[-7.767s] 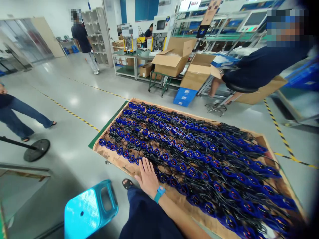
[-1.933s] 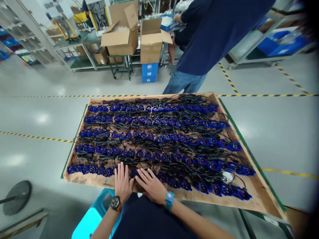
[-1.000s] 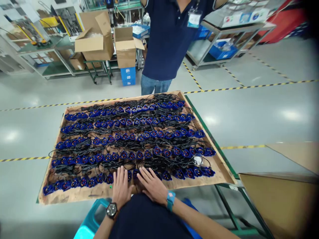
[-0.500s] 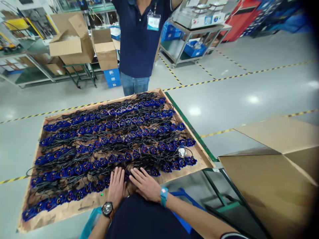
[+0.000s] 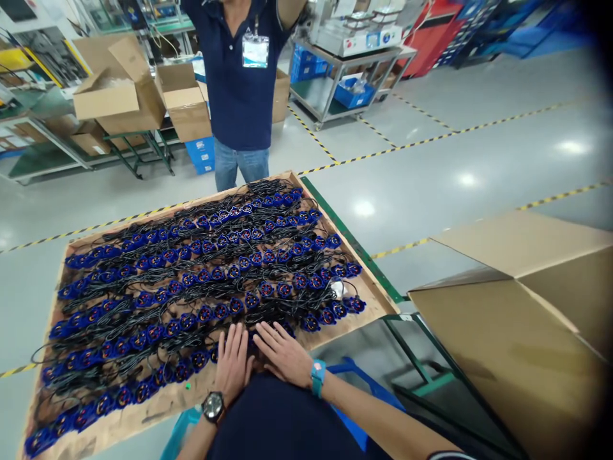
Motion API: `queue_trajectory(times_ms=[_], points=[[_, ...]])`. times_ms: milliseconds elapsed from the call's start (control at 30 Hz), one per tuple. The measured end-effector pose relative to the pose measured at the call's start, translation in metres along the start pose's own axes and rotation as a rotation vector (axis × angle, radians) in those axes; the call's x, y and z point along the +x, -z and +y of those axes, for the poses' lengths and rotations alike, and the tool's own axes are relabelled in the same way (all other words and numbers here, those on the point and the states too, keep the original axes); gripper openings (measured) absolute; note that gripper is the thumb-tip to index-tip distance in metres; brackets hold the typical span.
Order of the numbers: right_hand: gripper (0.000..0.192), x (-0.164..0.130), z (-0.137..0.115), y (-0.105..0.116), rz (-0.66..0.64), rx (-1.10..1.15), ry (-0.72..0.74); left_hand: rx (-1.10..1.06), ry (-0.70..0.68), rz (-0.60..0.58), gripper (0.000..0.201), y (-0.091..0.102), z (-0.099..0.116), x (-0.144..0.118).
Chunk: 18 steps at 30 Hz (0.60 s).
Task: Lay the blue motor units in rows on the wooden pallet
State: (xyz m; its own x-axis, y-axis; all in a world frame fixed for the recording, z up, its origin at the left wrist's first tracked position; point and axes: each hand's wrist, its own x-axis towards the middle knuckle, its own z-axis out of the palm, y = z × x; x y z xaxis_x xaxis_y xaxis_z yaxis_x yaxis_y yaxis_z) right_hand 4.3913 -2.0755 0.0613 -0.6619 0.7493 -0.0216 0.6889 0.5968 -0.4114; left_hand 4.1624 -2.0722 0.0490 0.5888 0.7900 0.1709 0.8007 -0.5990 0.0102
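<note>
A wooden board (image 5: 368,291) carries several rows of blue plug parts with black cables (image 5: 201,275). My left hand (image 5: 233,364), with a black watch on its wrist, lies flat on the near edge of the board beside the nearest row. My right hand (image 5: 283,352), with a teal band on its wrist, lies flat right next to it, fingers spread over the plugs of that row. Neither hand grips anything.
A person in a dark blue shirt (image 5: 239,76) stands at the board's far edge. A large open cardboard box (image 5: 517,319) is at my right. A blue stool (image 5: 357,390) is below me. Cardboard boxes (image 5: 119,96) and metal carts (image 5: 354,57) stand behind.
My view has swung to the right, bringing the big cardboard box into sight. Both hands stay flat at the same place on the board. The person across has raised their arms.
</note>
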Motion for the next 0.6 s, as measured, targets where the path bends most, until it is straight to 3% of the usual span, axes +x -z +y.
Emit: queue_trajectory(times_ms=[167, 400, 600], points=[[0.076, -0.028, 0.017, 0.007, -0.020, 0.009, -0.089, 0.003, -0.064, -0.054, 0.058, -0.006, 0.017, 0.017], [0.078, -0.018, 0.020, 0.001, 0.023, 0.045, -0.056, -0.032, -0.078, 0.022, 0.076, -0.012, 0.016, 0.019], [0.074, -0.061, 0.037, 0.008, 0.131, -0.052, -0.117, -0.033, -0.237, 0.009, 0.070, -0.017, 0.028, 0.030]])
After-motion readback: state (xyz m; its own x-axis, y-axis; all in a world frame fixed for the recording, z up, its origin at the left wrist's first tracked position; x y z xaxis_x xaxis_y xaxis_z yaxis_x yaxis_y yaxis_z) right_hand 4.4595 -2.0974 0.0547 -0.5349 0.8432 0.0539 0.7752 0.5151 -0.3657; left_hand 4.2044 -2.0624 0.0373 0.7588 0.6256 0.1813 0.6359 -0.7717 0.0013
